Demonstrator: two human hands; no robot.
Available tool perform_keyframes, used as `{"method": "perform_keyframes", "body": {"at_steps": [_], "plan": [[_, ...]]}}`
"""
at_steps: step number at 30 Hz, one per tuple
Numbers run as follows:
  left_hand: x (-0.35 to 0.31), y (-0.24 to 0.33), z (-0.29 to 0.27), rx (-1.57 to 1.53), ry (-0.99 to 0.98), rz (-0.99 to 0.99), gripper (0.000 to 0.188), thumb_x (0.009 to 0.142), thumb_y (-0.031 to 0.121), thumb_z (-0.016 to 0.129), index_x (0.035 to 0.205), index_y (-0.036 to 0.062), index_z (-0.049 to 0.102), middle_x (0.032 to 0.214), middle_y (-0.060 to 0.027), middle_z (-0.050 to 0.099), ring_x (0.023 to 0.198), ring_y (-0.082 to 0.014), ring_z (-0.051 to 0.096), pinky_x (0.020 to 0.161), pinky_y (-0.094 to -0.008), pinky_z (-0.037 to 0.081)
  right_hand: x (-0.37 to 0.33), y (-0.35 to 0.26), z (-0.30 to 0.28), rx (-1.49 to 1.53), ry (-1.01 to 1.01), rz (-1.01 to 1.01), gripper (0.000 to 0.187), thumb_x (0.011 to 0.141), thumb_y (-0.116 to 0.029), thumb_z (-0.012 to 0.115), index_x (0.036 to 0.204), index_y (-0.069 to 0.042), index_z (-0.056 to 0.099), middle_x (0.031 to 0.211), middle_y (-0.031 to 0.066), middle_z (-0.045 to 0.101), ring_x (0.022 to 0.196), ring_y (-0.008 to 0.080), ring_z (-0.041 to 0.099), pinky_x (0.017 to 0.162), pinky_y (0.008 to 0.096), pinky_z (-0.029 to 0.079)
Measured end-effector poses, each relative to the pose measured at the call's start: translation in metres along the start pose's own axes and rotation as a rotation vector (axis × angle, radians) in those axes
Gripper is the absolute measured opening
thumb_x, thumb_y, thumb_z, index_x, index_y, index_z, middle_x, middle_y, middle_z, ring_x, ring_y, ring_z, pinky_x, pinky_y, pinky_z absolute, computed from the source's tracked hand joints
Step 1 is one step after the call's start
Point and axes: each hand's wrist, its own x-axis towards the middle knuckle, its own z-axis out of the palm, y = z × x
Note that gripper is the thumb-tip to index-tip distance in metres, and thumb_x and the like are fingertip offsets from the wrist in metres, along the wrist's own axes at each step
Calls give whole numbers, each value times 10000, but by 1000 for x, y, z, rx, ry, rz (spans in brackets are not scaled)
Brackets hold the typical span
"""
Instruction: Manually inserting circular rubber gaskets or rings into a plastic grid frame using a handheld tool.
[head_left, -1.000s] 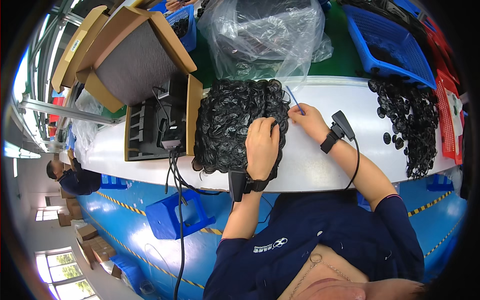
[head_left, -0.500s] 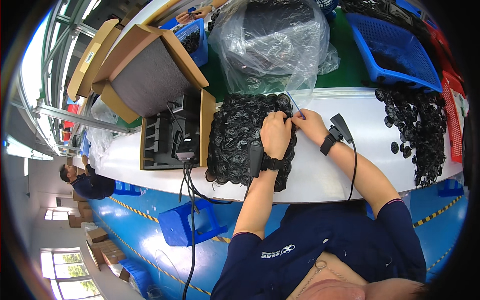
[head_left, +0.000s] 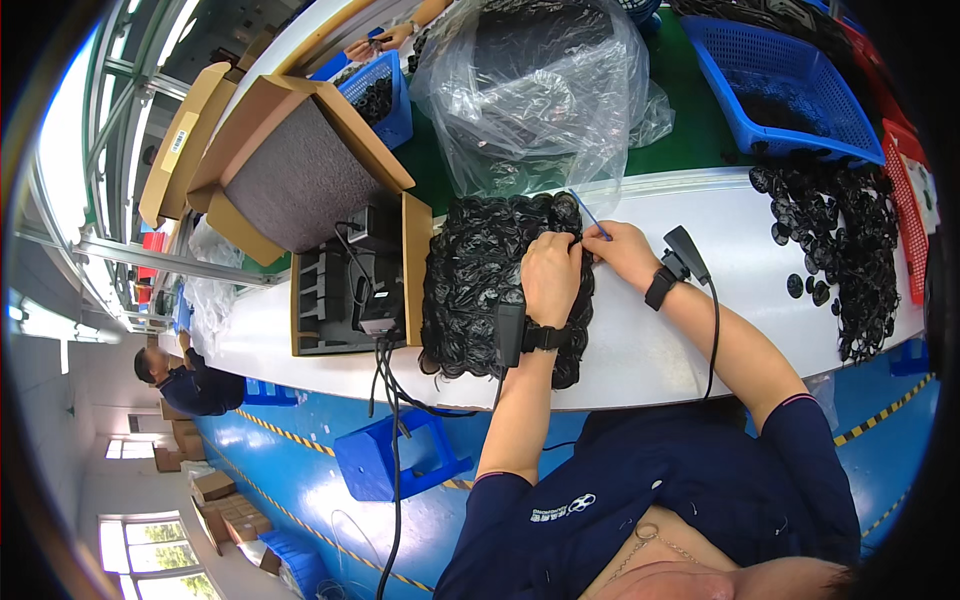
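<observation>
A thick mat of glossy black, rounded, rubber-like pieces (head_left: 470, 290) lies in rows on the white table in front of me. My left hand (head_left: 550, 275) rests over the right part of it, fingers curled and pressed together; what they pinch is hidden under them. Just beside it, at the mat's right edge, my right hand (head_left: 622, 250) is closed on a thin blue stick-like tool (head_left: 586, 212), which points up and left toward the far right corner of the mat. The fingertips of both hands are close together.
An open cardboard box (head_left: 415, 270) with foam and cabled devices stands left of the mat. Beyond are a clear plastic bag (head_left: 540, 110), a blue basket (head_left: 830, 140) and a smaller blue basket (head_left: 398, 120). Loose black pieces (head_left: 840, 250) and a red basket (head_left: 905, 170) lie right.
The view has shifted slightly. Both hands stay at nearly the same place on the mat, and the blue stick is still in the right hand.
</observation>
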Motion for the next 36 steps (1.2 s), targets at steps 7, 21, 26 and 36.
{"method": "perform_keyframes", "body": {"at_steps": [7, 21, 26, 36], "plan": [[-2, -4, 1, -73, 7, -39, 125, 841, 120, 654, 879, 13, 706, 879, -134, 677, 850, -318, 645, 768, -406, 506, -1, 0, 0, 24, -30, 5, 221, 852, -199, 660, 934, 4, 686, 768, 90, 691, 659, 147, 651, 646, 281, 512], [-4, -12, 4, -182, 39, -82, 123, 848, 104, 660, 907, 10, 714, 881, -124, 692, 812, -299, 664, 734, -371, 516, 0, 1, -1, 0, -31, -5, 224, 853, -199, 683, 959, -2, 698, 774, 87, 698, 667, 147, 654, 646, 286, 506], [-4, -16, 7, -233, 55, -115, 127, 854, 113, 666, 914, 9, 710, 861, -123, 688, 743, -271, 663, 683, -352, 516, -1, 0, 0, 7, -33, -7, 220, 855, -198, 680, 953, -2, 698, 771, 82, 697, 668, 140, 646, 646, 277, 500], [-2, -17, 4, -251, 2, -141, 133, 863, 113, 670, 926, 0, 703, 844, -121, 685, 706, -238, 657, 658, -332, 510, -6, -9, -1, 0, -31, -9, 215, 848, -200, 679, 942, -8, 702, 765, 73, 692, 656, 139, 640, 641, 275, 496]]}}
